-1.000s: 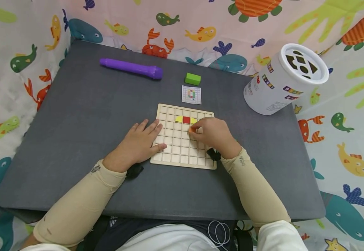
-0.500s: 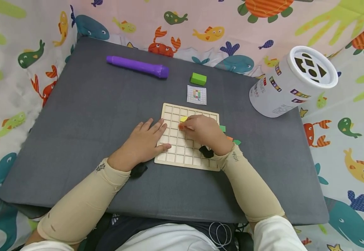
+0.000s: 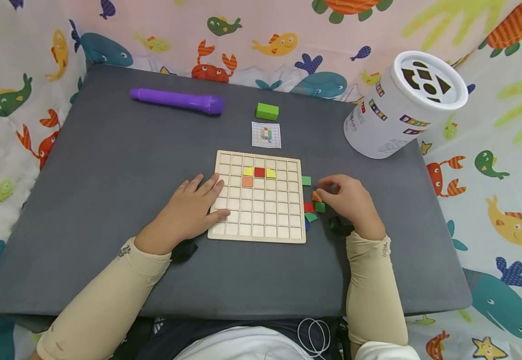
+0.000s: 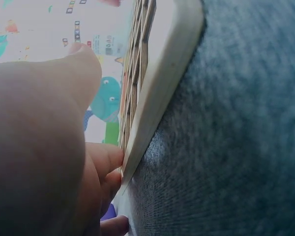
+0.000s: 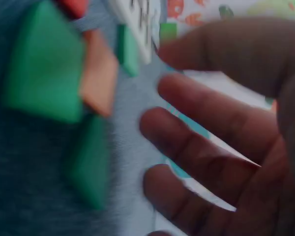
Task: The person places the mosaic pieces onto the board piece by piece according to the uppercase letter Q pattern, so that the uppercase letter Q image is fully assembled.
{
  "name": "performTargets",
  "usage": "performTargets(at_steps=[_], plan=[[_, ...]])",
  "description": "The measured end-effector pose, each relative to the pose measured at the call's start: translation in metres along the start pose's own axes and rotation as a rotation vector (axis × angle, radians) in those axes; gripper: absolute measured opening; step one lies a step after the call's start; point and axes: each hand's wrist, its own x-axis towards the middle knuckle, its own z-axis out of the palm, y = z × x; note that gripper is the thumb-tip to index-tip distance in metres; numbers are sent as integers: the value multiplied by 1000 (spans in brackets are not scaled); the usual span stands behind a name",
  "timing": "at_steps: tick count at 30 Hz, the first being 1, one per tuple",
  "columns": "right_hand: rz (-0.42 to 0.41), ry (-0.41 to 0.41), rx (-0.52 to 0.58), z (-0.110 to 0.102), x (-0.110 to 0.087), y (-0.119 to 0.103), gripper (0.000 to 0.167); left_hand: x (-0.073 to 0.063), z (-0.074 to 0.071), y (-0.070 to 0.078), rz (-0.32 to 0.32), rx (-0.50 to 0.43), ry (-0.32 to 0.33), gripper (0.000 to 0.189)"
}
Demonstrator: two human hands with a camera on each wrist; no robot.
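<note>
My left hand (image 3: 181, 212) rests with spread fingers on the left edge of a wooden grid board (image 3: 261, 217). In one of the board's upper rows sit a yellow tile (image 3: 247, 171), a red tile (image 3: 259, 172) and a second yellow tile (image 3: 271, 173). An orange tile (image 3: 247, 182) lies just under the left yellow one. Right of the board, my right hand (image 3: 348, 202) is beside loose tiles, its fingertips close to an orange tile (image 5: 98, 71). Nothing shows between its parted fingers in the right wrist view. Green tiles (image 5: 44, 64) lie around that orange one.
Behind the board lie a small pattern card (image 3: 266, 135) and a green block (image 3: 267, 111). A purple stick (image 3: 177, 101) is at the back left. The tall white tub (image 3: 405, 105) with a shape-cut lid stands at the back right. A red tile (image 3: 309, 207) touches the board's right side.
My right hand has set the orange tile on the board below the left yellow tile, let go and moved right to the loose tiles. The left hand keeps its place.
</note>
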Motion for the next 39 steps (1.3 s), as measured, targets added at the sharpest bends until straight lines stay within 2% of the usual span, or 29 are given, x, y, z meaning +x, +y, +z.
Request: performTargets(at_steps=[3,5,9,12,14,18,20,22,26,29,31,34,36,39], plan=[[-47,-23,-58,8,2,-7,26,-12,1,-4,-12,-25,8,86],[-90,-8,-127,14,3,-14,23,-20,2,-6,-22,-27,13,86],[-161,102,-217,20,-1,-26,17,-31,4,-5,-34,-34,23,86],[-246,199,-221,25,-5,-38,14,-35,3,-3,-36,-43,31,85],[-322,228,-203,30,-7,-53,14,-35,2,-1,-34,-43,34,85],[-503,196,-225,49,-2,-89,14,-30,0,1,-27,-31,45,83],[-556,155,-257,57,5,-107,13,-26,-1,1,-27,-12,44,83],[-560,107,-300,63,13,-120,12,-21,-2,3,-24,-3,40,83],[-495,16,-379,71,26,-134,9,-8,-2,7,-8,14,22,84],[-466,2,-420,74,28,-139,6,-2,-1,10,12,17,19,84],[-478,5,-424,75,27,-141,5,-1,-2,12,19,15,21,84],[-528,-24,-389,75,23,-142,6,-3,-4,13,21,21,31,84],[-558,-76,-323,72,20,-138,11,-5,-6,13,19,23,39,83],[-499,-143,-155,58,15,-123,26,-9,-6,10,15,28,36,83]])
